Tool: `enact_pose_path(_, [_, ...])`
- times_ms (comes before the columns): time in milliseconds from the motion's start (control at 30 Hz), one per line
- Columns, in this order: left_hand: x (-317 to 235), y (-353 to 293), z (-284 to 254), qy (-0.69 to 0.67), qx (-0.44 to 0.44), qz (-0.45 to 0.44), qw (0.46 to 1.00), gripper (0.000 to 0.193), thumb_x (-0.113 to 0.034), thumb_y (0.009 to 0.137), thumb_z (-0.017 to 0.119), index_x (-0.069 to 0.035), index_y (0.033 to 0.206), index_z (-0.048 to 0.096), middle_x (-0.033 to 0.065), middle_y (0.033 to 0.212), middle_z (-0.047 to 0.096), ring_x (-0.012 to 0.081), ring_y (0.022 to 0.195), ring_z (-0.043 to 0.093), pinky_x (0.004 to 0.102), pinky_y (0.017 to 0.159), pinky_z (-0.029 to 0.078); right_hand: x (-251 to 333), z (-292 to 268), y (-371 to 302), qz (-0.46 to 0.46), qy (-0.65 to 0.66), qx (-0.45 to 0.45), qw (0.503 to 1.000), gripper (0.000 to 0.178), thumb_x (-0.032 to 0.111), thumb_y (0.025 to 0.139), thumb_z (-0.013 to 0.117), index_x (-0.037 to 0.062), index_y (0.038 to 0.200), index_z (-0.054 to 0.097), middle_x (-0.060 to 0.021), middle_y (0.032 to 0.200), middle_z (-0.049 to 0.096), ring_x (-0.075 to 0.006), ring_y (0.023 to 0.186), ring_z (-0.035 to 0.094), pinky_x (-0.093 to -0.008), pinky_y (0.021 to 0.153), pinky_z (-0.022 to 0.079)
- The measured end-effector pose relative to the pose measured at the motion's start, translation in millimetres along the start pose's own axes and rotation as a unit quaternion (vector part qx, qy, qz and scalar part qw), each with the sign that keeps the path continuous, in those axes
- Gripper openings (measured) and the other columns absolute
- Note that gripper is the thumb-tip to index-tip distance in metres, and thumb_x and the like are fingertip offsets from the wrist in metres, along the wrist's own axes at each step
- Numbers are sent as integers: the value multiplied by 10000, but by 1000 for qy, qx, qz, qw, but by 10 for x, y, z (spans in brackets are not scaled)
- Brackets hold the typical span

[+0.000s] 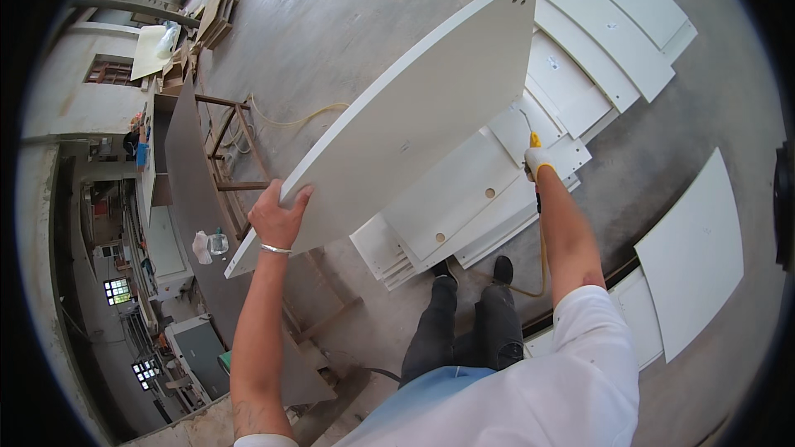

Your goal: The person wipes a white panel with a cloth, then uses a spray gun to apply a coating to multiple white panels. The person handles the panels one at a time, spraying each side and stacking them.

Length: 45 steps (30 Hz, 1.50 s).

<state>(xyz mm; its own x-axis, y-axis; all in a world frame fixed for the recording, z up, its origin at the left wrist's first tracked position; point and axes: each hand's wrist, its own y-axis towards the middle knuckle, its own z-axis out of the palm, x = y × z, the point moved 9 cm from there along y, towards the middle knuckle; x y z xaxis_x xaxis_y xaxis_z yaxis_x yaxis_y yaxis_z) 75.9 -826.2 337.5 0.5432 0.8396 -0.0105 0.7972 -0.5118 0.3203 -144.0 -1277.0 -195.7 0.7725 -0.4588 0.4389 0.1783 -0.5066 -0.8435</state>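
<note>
My left hand (278, 215), with a bracelet at the wrist, is closed over the edge of a large white board (414, 128). The board stands on edge, leaning, and stretches away from me; small holes show near its far corner. In my right hand (538, 161), which wears a white and yellow glove, is a yellow air blow gun (535, 140) with a thin nozzle. Its tip points away from me, beside the board and above stacked panels. From the gun a hose (543, 261) runs down toward the floor near my feet.
White panels (592, 58) lie in overlapping stacks on the floor ahead and right. More panels (696, 257) rest at the far right. On my left stand a brown table (195, 190) with a clear bottle (218, 242) and a metal frame (240, 185). A yellowish hose (306, 118) crosses the floor.
</note>
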Motion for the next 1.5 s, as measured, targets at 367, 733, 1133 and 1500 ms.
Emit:
enact_pose_path(367, [119, 29, 50, 6, 6, -22, 1000, 539, -625, 910, 649, -94, 823, 631, 164, 726, 648, 408, 706, 650, 474, 600, 487, -384, 674, -501, -51, -133, 105, 984, 202, 199, 915, 520, 52, 865, 650, -65, 616, 579, -213, 505, 588, -387, 439, 467])
enact_pose_path(733, [122, 150, 125, 21, 112, -48, 992, 555, -656, 846, 703, -114, 961, 664, 133, 810, 726, 367, 794, 713, 476, 679, 551, -1844, 3406, -3490, -165, -503, 268, 805, 384, 307, 958, 557, 92, 1216, 743, -191, 1278, 699, -386, 1173, 678, -471, 958, 550])
enact_pose_path(1133, [108, 76, 206, -63, 177, -18, 982, 387, -432, 901, 714, -137, 1129, 607, 107, 1091, 712, 321, 1019, 709, 474, 800, 566, -1333, 3444, -3835, -234, -440, 226, 837, 445, 374, 920, 603, -10, 1087, 754, -264, 1066, 729, -437, 1054, 693, -498, 908, 553])
enact_pose_path(1500, [172, 164, 166, -175, 173, 8, 969, 417, -407, 987, 571, -181, 1336, 602, 74, 1291, 657, 272, 1230, 618, 473, 997, 509, 183, 1549, -5259, -313, -73, 95, 942, 297, 323, 931, 691, 41, 838, 686, -30, 617, 586, -128, 501, 559, -304, 468, 451])
